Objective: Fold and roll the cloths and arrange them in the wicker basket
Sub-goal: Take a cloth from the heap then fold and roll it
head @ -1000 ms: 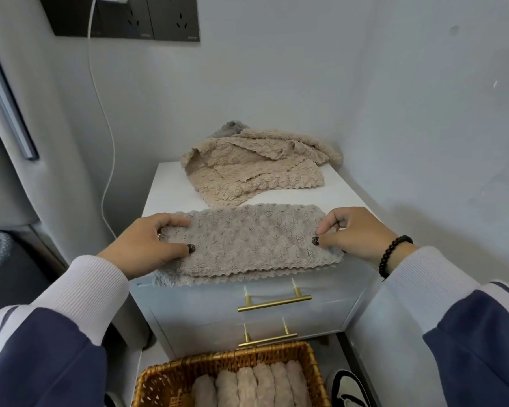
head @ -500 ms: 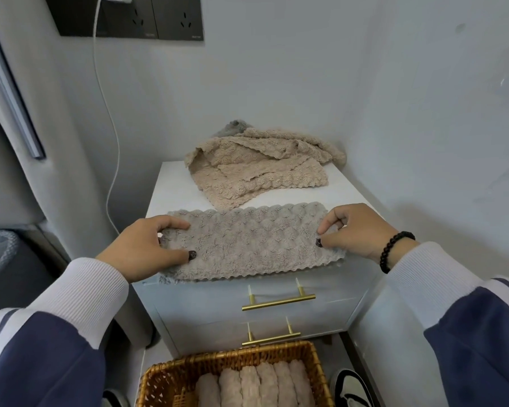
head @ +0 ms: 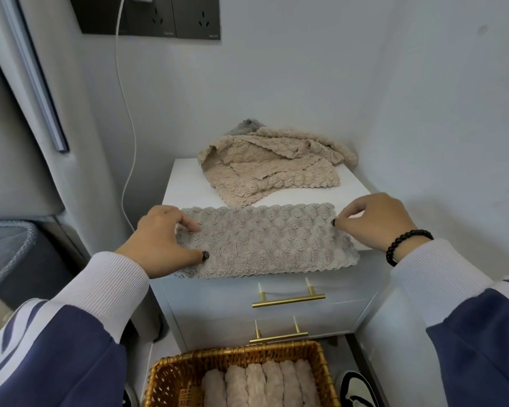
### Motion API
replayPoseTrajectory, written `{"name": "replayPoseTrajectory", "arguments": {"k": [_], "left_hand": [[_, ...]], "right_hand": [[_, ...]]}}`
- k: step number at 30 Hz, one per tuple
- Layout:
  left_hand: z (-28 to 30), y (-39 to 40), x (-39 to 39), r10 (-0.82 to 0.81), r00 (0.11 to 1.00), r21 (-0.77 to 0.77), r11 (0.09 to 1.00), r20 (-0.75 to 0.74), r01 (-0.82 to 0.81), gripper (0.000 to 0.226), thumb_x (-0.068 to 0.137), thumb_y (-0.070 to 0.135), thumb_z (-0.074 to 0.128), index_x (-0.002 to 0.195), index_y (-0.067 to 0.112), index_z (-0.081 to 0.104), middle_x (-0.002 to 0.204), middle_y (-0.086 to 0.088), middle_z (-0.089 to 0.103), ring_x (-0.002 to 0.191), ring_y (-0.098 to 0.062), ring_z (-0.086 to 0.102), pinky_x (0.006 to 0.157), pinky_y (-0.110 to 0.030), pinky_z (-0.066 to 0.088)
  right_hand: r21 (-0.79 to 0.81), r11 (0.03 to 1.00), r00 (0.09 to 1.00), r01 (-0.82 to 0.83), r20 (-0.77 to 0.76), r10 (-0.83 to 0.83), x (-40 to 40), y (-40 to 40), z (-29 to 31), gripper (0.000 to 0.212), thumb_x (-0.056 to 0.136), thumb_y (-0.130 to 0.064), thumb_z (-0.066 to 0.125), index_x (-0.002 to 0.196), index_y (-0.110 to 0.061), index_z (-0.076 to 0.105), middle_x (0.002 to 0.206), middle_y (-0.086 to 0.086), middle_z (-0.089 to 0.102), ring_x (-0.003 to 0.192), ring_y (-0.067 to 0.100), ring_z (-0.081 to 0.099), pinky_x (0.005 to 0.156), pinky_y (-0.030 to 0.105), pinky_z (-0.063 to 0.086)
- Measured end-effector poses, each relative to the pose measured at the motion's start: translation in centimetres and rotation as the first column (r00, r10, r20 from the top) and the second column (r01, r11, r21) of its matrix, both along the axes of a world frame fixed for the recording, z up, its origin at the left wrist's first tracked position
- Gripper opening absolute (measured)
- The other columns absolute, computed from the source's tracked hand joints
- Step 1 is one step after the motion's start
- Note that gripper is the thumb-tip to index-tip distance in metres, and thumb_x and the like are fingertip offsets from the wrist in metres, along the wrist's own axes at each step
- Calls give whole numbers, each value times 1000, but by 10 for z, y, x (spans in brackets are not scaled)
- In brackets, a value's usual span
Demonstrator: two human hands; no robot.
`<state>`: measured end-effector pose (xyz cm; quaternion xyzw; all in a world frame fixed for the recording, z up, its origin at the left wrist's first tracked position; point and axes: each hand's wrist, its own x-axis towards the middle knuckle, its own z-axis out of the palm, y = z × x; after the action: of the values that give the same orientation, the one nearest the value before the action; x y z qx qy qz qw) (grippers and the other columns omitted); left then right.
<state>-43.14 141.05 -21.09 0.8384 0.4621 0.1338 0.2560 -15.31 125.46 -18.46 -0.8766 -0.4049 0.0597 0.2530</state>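
Note:
A grey-beige fluffy cloth, folded into a long strip, lies along the front edge of the white cabinet top. My left hand pinches its left end between thumb and fingers. At the right end my right hand pinches the far corner. Behind the strip lies a heap of unfolded beige cloths. On the floor below stands the wicker basket holding several rolled cloths side by side.
The cabinet stands in a corner, with walls behind and to the right. Two drawers with gold handles face me. A white cable hangs from a wall socket at the left. A shoe sits right of the basket.
The strip has been slid back onto the cabinet top, its hanging front edge now squared up. Both hands stayed on its ends. The view shifted slightly.

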Motion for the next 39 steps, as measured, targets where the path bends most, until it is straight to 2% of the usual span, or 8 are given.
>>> {"name": "replayPoseTrajectory", "arguments": {"k": [4, 7, 10, 14, 23, 29, 34, 39], "left_hand": [[0, -7, 13, 65, 996, 50, 996, 56, -68, 33, 74, 29, 76, 99, 29, 55, 156, -1, 16, 145, -24, 9, 114, -44, 20], [-6, -13, 28, -23, 994, 98, 995, 106, 13, 36, 88, 26, 62, 122, 24, 51, 160, -2, 10, 148, -17, -2, 117, -36, 9], [-15, -22, 44, -111, 992, 165, 981, 61, 100, 50, 96, 20, 48, 145, 15, 36, 161, -6, 8, 149, -18, -6, 118, -32, -1], [-23, -26, 63, -117, 991, 230, 965, -66, 129, 55, 102, 26, 34, 153, 12, 17, 162, -5, 6, 149, -20, -6, 121, -36, 1], [-38, -25, 80, -19, 943, 213, 972, -333, 95, 63, 99, 53, 11, 155, 24, 1, 163, -1, -2, 149, -22, -7, 119, -41, -5], [-34, -13, 72, -36, 964, 131, 989, -263, 73, 64, 97, 59, 9, 154, 29, 7, 162, 0, 1, 149, -18, -5, 119, -36, -2], [-37, -4, 70, 86, 972, 190, 981, -217, -44, 60, 100, 52, 12, 152, 23, 22, 161, 0, 16, 149, -19, 7, 120, -38, 4], [-40, 4, 69, 204, 974, 287, 943, -101, -168, 42, 100, 29, 30, 137, 20, 48, 146, -1, 44, 135, -25, 36, 111, -42, 29]], "right_hand": [[232, 970, 996, 76, 33, -86, -7, 12, 1, 9, 83, -23, 64, 86, -18, 71, 105, -1, 63, 91, 14, 55, 76, 21, 36], [263, 964, 996, -51, 81, 30, -29, 30, -10, 20, 89, -17, 56, 107, -17, 65, 123, 2, 56, 112, 18, 52, 88, 19, 33], [188, 950, 964, -249, 147, 223, -53, 48, -24, 34, 95, -8, 43, 126, -13, 57, 135, 3, 51, 127, 17, 44, 105, 26, 32], [-31, 899, 877, -437, 205, 434, -71, 62, -49, 43, 96, -3, 37, 139, -10, 45, 147, 4, 42, 144, 18, 24, 117, 32, 20], [-267, 850, 818, -455, 253, 517, -49, 62, -60, 52, 104, -35, 22, 152, -16, 18, 160, 0, 16, 147, 14, 9, 118, 31, 1], [-317, 866, 866, -387, 197, 459, -28, 58, -58, 64, 100, -51, 22, 153, -17, 12, 161, 0, 6, 148, 13, 1, 118, 33, -3], [-273, 911, 913, -307, 186, 364, -14, 58, -62, 65, 97, -54, 23, 152, -18, 19, 160, 2, 14, 147, 18, 6, 120, 40, 5], [-207, 935, 928, -287, 182, 325, -14, 58, -59, 50, 101, -36, 29, 146, -14, 33, 153, 6, 31, 141, 22, 24, 116, 39, 19]]}}
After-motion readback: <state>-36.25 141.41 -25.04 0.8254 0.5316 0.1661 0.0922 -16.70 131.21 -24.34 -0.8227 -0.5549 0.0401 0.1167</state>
